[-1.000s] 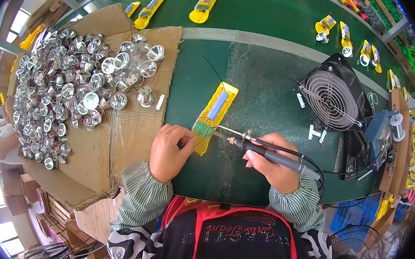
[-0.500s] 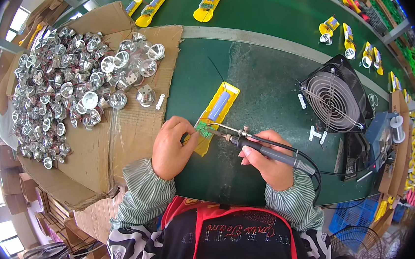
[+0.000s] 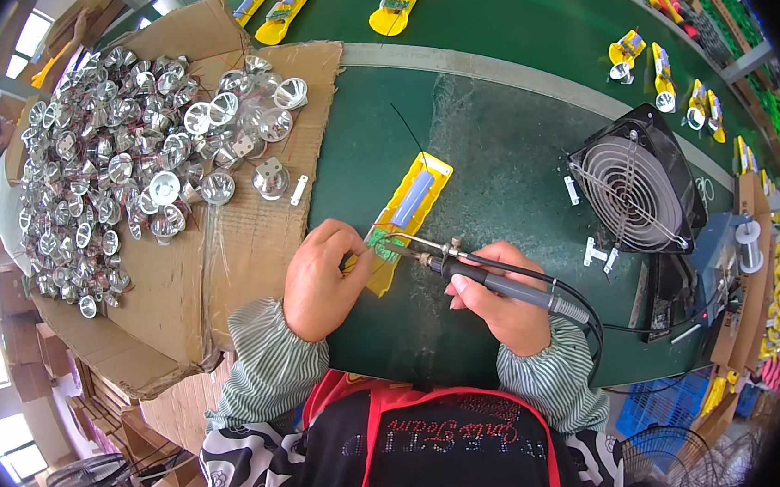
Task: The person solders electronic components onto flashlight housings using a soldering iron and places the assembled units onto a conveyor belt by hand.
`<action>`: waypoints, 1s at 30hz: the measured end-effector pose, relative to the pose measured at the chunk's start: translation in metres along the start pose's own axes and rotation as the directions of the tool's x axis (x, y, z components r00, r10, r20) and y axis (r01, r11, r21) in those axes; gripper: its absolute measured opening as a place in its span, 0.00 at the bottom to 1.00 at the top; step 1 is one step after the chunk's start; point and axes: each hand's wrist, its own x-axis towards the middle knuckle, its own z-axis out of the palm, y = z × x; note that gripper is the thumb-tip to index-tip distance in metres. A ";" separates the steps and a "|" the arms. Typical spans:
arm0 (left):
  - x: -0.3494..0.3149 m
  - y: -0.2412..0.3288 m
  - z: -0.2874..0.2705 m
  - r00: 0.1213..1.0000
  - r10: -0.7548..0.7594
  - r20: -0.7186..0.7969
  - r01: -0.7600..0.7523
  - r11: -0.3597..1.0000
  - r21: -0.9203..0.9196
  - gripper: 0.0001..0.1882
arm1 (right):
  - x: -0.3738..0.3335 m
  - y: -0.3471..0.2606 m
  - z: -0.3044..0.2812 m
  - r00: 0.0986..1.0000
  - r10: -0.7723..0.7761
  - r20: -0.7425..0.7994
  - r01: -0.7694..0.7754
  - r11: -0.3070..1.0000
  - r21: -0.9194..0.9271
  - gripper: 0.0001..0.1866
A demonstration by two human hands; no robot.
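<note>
A soldering iron [image 3: 505,287] with a grey and black handle and a thin curved metal tube along it is gripped in my right hand [image 3: 518,311]. Its tip is at a small green circuit board [image 3: 384,242] at the lower part of an open yellow casing [image 3: 436,176]. A purple cylindrical battery [image 3: 415,199] lies lengthwise in this casing, and a black wire sticks out from its far end. My left hand [image 3: 323,277] is closed beside the board's left edge, thumb and fingers pinched together. What they pinch is hidden.
Many silver reflector cups [image 3: 123,165] cover a cardboard sheet [image 3: 249,228] at left. A black fan with a metal grille [image 3: 631,193] stands at right, near small white pieces [image 3: 592,252] and a solder spool [image 3: 748,245]. Yellow casings [image 3: 399,3] lie on the green belt beyond.
Both hands and the iron hold nearly the same place at the board. The view has shifted slightly, and a person at the far left shows more.
</note>
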 end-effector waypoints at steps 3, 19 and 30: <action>0.001 0.002 0.000 1.000 0.015 -0.002 -0.015 1.000 -0.010 0.06 | -0.001 0.001 0.001 0.999 -0.026 -0.038 0.025 1.000 -0.010 0.08; -0.003 -0.001 0.001 1.000 0.011 -0.002 -0.011 0.999 0.052 0.05 | -0.026 -0.014 -0.020 0.986 -0.012 -0.168 0.023 0.998 0.066 0.09; -0.001 0.020 0.003 0.984 0.147 0.105 -0.171 0.941 0.293 0.23 | -0.036 -0.012 -0.041 0.968 -0.055 -0.246 0.071 0.996 0.056 0.09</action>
